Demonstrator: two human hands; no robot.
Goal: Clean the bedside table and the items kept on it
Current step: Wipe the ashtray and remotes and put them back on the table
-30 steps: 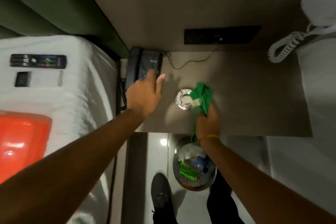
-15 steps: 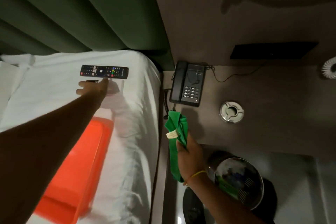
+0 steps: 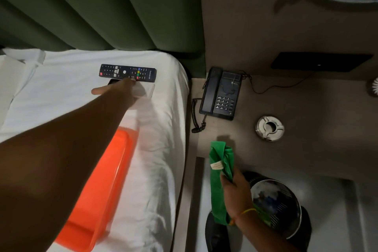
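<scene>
Bedside table (image 3: 306,149) holds one phone (image 3: 222,93), one ashtray (image 3: 269,128); right hand (image 3: 235,192) grips cloth (image 3: 219,180), left hand (image 3: 120,91) unclear.

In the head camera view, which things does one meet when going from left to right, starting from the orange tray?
orange tray → black remote → telephone → ashtray

Bed (image 3: 61,92) left, counter (image 3: 306,149) right, side by side. On bed: remote (image 3: 127,73) near headboard (image 3: 102,6); second remote (image 3: 143,90) just before it, under left hand (image 3: 120,92); tray (image 3: 98,190) nearer, at bed's front. On counter: phone (image 3: 222,93) at back left, ashtray (image 3: 269,128) to its right. Bin (image 3: 276,206) on floor before counter.
</scene>
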